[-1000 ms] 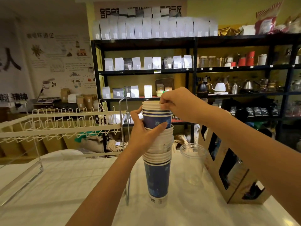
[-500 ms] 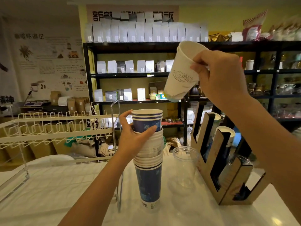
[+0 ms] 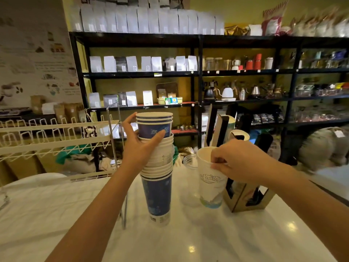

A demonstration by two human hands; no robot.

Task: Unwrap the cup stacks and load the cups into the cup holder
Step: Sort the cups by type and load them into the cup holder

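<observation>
The left hand (image 3: 140, 148) grips the upper part of the cup stack (image 3: 156, 167), thumb across the blue cup near the top and fingers curled behind it, as it did half a second ago. The stack stands upright on the white bench (image 3: 217, 241), in the same spot as before. The right hand (image 3: 238, 161) pinches the rim of a single white cup (image 3: 209, 186), fingertips hooked inside the mouth and thumb outside. Half a second ago this hand held that cup high and tilted, up at shelf level; now the cup is low and upright, its base near the bench surface, though contact cannot be told. It sits between the stack and the cardboard cup holder (image 3: 243, 197), just beside the holder's front face. A clear plastic cup (image 3: 188, 161) stands close behind the white cup. The holder's slanted slots already carry cups, their rims poking out at the top. To the left, a white wire rack (image 3: 56, 140) stands on the bench. Behind everything, dark shelves (image 3: 200, 72) hold white pouches, kettles and jars.
</observation>
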